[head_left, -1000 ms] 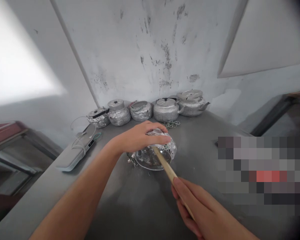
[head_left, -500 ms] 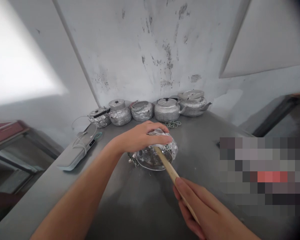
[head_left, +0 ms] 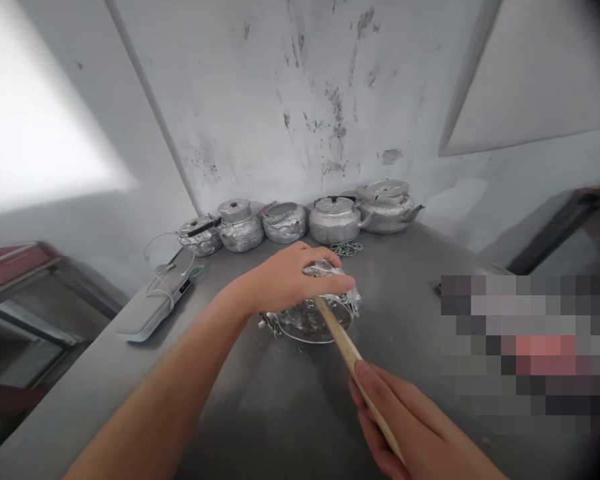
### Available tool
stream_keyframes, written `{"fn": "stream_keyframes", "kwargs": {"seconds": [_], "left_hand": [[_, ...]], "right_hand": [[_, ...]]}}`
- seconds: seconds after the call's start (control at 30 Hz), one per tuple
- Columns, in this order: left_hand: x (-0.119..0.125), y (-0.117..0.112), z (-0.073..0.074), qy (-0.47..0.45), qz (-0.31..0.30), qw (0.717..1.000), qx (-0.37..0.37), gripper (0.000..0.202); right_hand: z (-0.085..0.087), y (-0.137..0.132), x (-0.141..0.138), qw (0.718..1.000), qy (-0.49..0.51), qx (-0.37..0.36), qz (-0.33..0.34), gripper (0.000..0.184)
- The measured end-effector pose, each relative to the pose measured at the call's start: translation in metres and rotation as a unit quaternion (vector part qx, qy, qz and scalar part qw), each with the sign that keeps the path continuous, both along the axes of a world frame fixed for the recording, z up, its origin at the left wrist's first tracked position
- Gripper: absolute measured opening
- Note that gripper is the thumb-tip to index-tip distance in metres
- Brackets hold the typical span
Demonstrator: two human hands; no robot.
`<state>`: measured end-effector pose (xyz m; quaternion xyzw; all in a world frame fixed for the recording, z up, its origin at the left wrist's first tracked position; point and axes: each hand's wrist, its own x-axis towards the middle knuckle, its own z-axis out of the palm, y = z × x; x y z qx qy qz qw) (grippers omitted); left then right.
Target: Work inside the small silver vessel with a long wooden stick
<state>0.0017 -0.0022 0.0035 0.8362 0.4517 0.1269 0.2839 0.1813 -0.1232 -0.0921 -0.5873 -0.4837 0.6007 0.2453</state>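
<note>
Since a moment ago our left hand (head_left: 293,283) has tipped the metal pot (head_left: 314,319) flatter on the bench (head_left: 410,267), fingers spread over its top. Our right hand (head_left: 405,423), closed around the wooden stick (head_left: 347,350), keeps its tip inside the mouth, working deeper.

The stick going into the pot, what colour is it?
The stick is pale, light-brown wood, plain and unpainted; the head view shows it.

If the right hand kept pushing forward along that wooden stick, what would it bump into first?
Probably the metal pot that the left hand grips; the right hand aims its wooden stick into its open mouth.
</note>
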Motion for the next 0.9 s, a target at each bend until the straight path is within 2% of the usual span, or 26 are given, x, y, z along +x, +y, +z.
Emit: {"fn": "stream_keyframes", "kwargs": {"seconds": [0.1,0.2,0.33,0.47,0.63,0.73,0.9], "left_hand": [[0.0004,-0.0006,0.0001,0.001,0.004,1.0,-0.001,0.053],[0.0002,-0.0008,0.0,-0.002,0.001,1.0,0.003,0.052],[0.0001,-0.0004,0.0,0.003,0.003,1.0,0.002,0.053],[0.0001,0.0003,0.0002,0.006,-0.001,1.0,0.002,0.055],[0.0007,0.0012,0.0001,0.002,-0.001,1.0,0.0,0.05],[0.0008,0.0014,0.0,-0.002,-0.004,1.0,0.0,0.05],[0.0003,0.0011,0.0,-0.002,0.0,1.0,-0.005,0.049]], "right_hand": [[0.0035,0.0028,0.0016,1.0,0.015,0.019,0.019,0.049],[0.0047,0.0024,0.0027,1.0,-0.001,-0.006,0.006,0.052],[0.0051,0.0023,0.0032,0.999,-0.009,-0.045,0.025,0.053],[0.0053,0.0041,0.0026,0.998,-0.018,-0.051,-0.01,0.056],[0.0039,0.0037,0.0035,0.998,-0.015,-0.062,0.02,0.051],[0.0025,0.0044,0.0036,0.999,-0.024,-0.036,0.012,0.05],[0.0026,0.0088,0.004,0.999,-0.005,0.024,0.042,0.046]]}}
